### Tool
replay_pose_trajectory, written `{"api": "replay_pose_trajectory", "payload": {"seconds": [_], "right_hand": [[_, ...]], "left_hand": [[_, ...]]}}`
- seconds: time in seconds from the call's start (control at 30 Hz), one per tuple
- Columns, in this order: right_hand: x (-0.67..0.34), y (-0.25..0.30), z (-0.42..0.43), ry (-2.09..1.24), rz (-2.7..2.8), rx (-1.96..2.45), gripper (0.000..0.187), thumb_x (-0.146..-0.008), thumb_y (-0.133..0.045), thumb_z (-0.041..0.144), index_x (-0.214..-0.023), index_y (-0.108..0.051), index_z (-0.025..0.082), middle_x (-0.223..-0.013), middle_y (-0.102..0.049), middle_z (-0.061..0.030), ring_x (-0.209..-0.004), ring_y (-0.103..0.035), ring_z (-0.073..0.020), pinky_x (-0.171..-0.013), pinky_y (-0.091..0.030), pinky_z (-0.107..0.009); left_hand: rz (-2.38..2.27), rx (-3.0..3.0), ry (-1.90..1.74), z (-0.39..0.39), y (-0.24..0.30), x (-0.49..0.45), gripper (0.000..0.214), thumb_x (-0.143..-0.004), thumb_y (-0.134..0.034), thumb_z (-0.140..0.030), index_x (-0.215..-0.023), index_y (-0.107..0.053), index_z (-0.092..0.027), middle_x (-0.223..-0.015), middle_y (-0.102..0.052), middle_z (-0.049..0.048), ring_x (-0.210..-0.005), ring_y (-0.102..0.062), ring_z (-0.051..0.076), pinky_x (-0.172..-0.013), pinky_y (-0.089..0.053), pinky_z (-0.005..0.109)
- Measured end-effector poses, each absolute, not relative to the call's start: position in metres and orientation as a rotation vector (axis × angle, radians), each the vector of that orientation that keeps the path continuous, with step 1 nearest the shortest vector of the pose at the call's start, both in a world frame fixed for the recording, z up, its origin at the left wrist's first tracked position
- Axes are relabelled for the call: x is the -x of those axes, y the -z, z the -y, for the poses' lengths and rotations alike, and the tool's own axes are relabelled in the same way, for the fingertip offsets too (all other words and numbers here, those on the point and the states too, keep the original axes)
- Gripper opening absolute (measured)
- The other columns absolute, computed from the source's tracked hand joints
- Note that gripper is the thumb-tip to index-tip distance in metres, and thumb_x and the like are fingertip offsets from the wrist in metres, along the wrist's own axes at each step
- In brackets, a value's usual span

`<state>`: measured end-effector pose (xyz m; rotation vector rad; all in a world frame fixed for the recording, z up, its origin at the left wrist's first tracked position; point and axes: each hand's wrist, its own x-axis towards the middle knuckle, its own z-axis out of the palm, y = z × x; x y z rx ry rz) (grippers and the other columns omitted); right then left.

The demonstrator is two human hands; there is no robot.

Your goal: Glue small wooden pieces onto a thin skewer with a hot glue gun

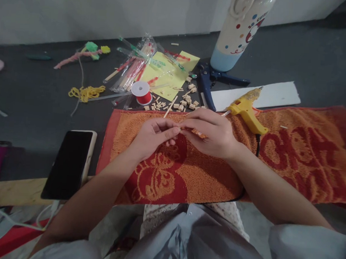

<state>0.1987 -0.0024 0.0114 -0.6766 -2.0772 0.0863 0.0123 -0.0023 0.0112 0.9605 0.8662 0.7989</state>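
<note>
Over an orange and red towel point(211, 178), my left hand point(156, 136) and my right hand point(209, 129) meet at the fingertips. Both are closed in a pinch around something too small to make out. Just beyond the fingers lie a thin wooden stick point(170, 106) and a scatter of short cut stick pieces point(188, 100). A spool of red thread point(141, 93) stands to the left of these pieces. Right of my right hand, a yellow glue gun point(247, 110) rests with its nozzle on a white strip point(276, 96).
Blue-handled pliers point(208, 82) lie by a tall bottle point(237, 35) at the back. Plastic-wrapped sticks point(135, 66) partly cover a yellow sheet point(176, 77). Yellow yarn point(89, 93) and a pink fuzzy stem point(70, 59) are at left. A phone point(69, 164) sits near the front edge.
</note>
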Motion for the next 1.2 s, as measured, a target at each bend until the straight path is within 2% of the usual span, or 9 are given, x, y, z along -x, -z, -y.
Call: {"api": "replay_pose_trajectory", "payload": {"seconds": [0.13,0.33,0.47,0.63,0.87,1.07,1.2], "right_hand": [[-0.199,-0.009,0.002,-0.053,2.076,0.674,0.008,-0.086,-0.061,0.015,-0.094,-0.064,0.015,-0.087,-0.068,-0.0100,-0.080,-0.066,-0.0180,-0.068,-0.058,-0.032],[-0.197,-0.007,0.002,-0.088,2.085,0.736,0.009,-0.089,-0.058,0.017,-0.096,-0.063,0.017,-0.089,-0.068,-0.0086,-0.082,-0.065,-0.0179,-0.071,-0.057,-0.032],[-0.200,-0.012,0.000,-0.227,2.119,0.786,0.013,-0.091,-0.057,0.023,-0.099,-0.063,0.016,-0.091,-0.067,-0.0091,-0.084,-0.064,-0.0173,-0.073,-0.055,-0.032],[-0.211,-0.020,-0.007,-0.429,2.141,1.085,0.011,-0.091,-0.053,0.023,-0.082,-0.057,0.018,-0.082,-0.062,-0.0050,-0.073,-0.056,-0.0141,-0.066,-0.046,-0.028],[-0.225,-0.032,-0.011,-0.394,2.272,1.565,0.027,-0.098,-0.034,0.030,-0.088,-0.055,0.016,-0.087,-0.063,-0.0090,-0.076,-0.055,-0.0188,-0.070,-0.037,-0.031],[-0.260,-0.045,-0.004,-0.247,2.206,1.842,0.016,-0.090,-0.049,0.031,-0.093,-0.059,0.018,-0.083,-0.067,-0.0063,-0.074,-0.058,-0.0188,-0.065,-0.035,-0.030],[-0.295,-0.043,0.002,-0.131,2.125,2.117,0.028,-0.088,-0.051,0.040,-0.103,-0.060,0.018,-0.087,-0.071,-0.0083,-0.078,-0.063,-0.0232,-0.068,-0.040,-0.033]], "left_hand": [[-0.912,-0.849,-0.793,0.003,-0.015,-0.015,0.032,-0.056,-0.087,-0.036,-0.071,-0.069,-0.015,-0.058,-0.063,-0.0038,-0.047,-0.055,0.003,-0.045,-0.042,0.013],[-0.967,-0.810,-0.758,0.003,-0.015,-0.015,0.024,-0.061,-0.083,-0.031,-0.074,-0.071,-0.014,-0.057,-0.061,-0.0030,-0.048,-0.055,0.004,-0.046,-0.041,0.014],[-1.038,-0.825,-0.775,0.001,-0.015,-0.015,0.021,-0.063,-0.079,-0.028,-0.075,-0.071,-0.013,-0.057,-0.062,-0.0023,-0.048,-0.053,0.004,-0.045,-0.038,0.014],[-1.129,-0.786,-0.826,-0.001,-0.018,-0.016,0.021,-0.063,-0.078,-0.028,-0.072,-0.066,-0.014,-0.056,-0.060,-0.0035,-0.047,-0.052,0.004,-0.044,-0.036,0.014],[-1.138,-0.823,-0.833,-0.001,-0.020,-0.016,0.026,-0.061,-0.079,-0.032,-0.070,-0.065,-0.013,-0.056,-0.059,-0.0033,-0.048,-0.051,0.003,-0.044,-0.036,0.013],[-1.111,-0.812,-0.861,-0.002,-0.020,-0.016,0.028,-0.057,-0.081,-0.030,-0.069,-0.064,-0.012,-0.057,-0.060,-0.0032,-0.047,-0.053,0.003,-0.044,-0.037,0.013],[-1.091,-0.824,-0.864,-0.002,-0.019,-0.015,0.028,-0.058,-0.082,-0.031,-0.068,-0.063,-0.013,-0.057,-0.060,-0.0031,-0.047,-0.053,0.003,-0.045,-0.037,0.013]]}}
